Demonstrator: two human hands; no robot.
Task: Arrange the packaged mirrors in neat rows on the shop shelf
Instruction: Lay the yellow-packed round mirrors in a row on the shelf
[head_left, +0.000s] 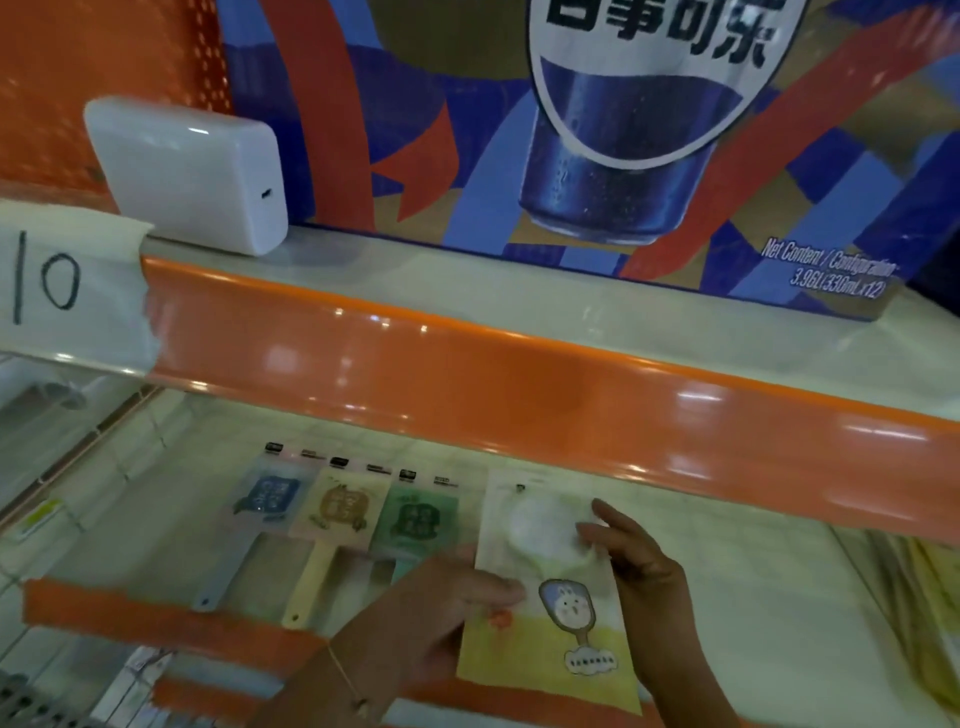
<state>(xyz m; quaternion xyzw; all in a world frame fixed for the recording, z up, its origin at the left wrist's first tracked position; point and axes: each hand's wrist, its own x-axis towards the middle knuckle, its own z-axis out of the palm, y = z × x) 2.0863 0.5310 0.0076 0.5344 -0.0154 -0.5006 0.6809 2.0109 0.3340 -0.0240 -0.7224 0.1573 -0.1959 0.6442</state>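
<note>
The overhanging orange lip of the upper shelf (519, 384) cuts off the back of the lower shelf (753, 561), so how deep it runs is hard to tell. Three packaged hand mirrors lie flat in a row at about 8 o'clock from centre: blue (265, 501), tan (340, 512) and green (415, 519), edges nearly touching, their print too blurred to read. Just beside the green one, at 6 o'clock, the white-and-yellow mirror packet (550, 587) lies between both hands. The left hand (441, 613) pinches its left edge; the right hand (639, 571) holds its right edge, fingers bent over the face. Bare shelf stretches toward 4 o'clock. Above, a white box (192, 171) and a cola carton (597, 130) sit at 12 o'clock.
</note>
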